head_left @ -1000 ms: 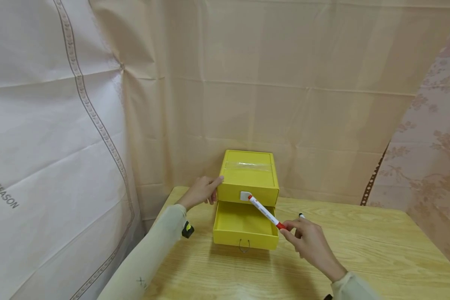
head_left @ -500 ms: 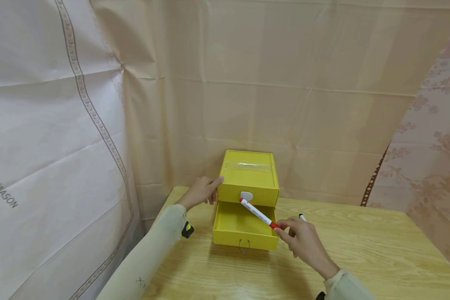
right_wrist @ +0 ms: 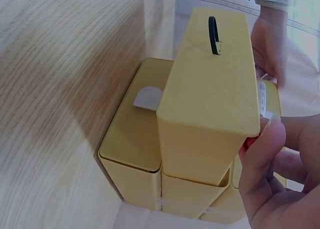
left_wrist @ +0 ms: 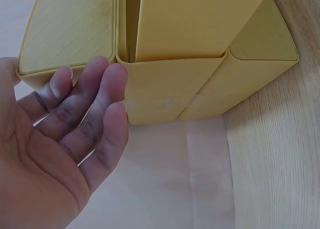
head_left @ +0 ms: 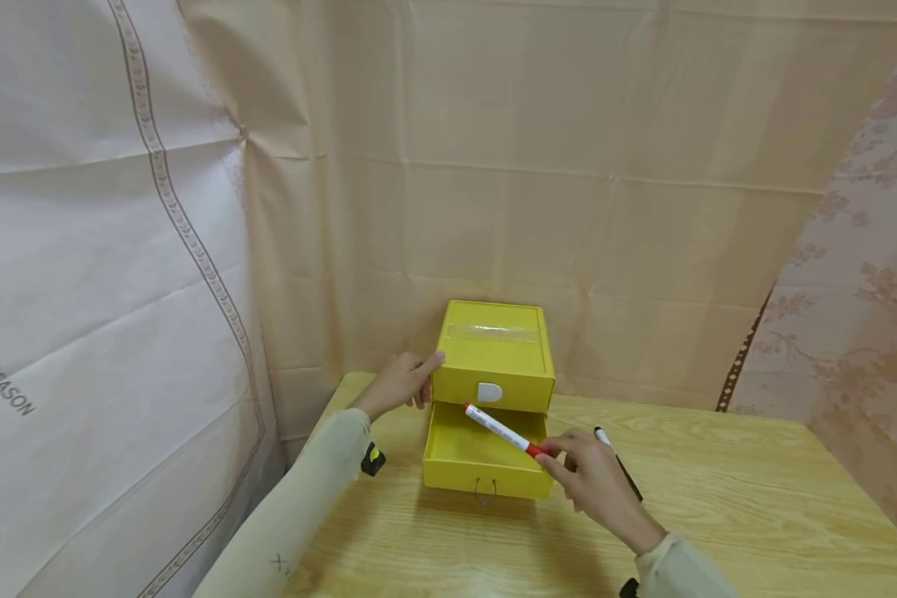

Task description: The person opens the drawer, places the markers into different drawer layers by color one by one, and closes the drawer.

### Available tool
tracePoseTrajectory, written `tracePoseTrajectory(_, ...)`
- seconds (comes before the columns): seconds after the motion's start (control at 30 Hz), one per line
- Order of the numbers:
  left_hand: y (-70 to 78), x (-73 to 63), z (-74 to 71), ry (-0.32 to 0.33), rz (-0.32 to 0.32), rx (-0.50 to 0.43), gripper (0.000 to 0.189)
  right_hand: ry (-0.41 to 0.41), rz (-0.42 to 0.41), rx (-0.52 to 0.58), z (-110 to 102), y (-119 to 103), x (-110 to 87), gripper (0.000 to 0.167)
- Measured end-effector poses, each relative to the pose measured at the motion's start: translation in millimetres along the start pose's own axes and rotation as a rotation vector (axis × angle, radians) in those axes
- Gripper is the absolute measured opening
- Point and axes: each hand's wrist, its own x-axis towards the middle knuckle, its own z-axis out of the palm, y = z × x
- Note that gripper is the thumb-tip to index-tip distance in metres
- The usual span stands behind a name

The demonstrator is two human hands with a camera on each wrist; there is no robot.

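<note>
My right hand point(head_left: 594, 490) pinches a white marker point(head_left: 499, 426) with red ends near its right end. The marker slants over the pulled-out yellow drawer point(head_left: 486, 479), whose front bears a thin black loop handle point(right_wrist: 214, 35). In the right wrist view, the drawer's corner hides much of the marker. My left hand point(head_left: 404, 384) touches the left side of the yellow drawer unit point(head_left: 493, 349), its thumb at the top's edge. Seen from the left wrist, the fingers point(left_wrist: 90, 104) lie slightly bent against the unit. The drawer above the pulled-out one is closed and has a white tab point(head_left: 489, 392).
A black pen-like marker point(head_left: 620, 465) with a white part lies on the wooden table point(head_left: 755, 490), behind my right hand. Under the pulled-out drawer is another closed drawer with a white tab point(right_wrist: 149, 97). A beige cloth point(head_left: 568, 208) hangs behind the unit.
My right hand has moved left and slightly down with the marker, whose far end dropped from the white tab to over the drawer. More of the black marker shows. My left hand stays put.
</note>
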Motion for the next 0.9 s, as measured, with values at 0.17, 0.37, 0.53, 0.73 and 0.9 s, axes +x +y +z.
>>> tracePoseTrajectory(0.17,-0.6,-0.3,0.0,-0.002,0.005,0.007,0.074,-0.016,-0.034,-0.011,3.3,0.4,0.6,0.012)
tracePoseTrajectory(0.37,-1.7,-0.8,0.8,0.005,0.0,0.018,0.075,-0.021,-0.056,-0.042,4.2,-0.1,1.3,0.013)
tracePoseTrajectory(0.53,-1.7,0.3,-0.2,0.005,0.007,0.014,0.075,-0.017,-0.062,-0.084,2.3,-1.9,4.8,0.009)
tracePoseTrajectory(0.73,-2.4,0.1,-0.4,0.001,0.001,0.016,0.074,-0.027,-0.044,-0.092,0.5,-2.4,6.9,0.006)
tracePoseTrajectory(0.9,-2.1,-0.4,-0.3,-0.003,-0.003,0.01,0.075,0.002,-0.063,-0.139,-0.4,-0.7,8.1,0.004)
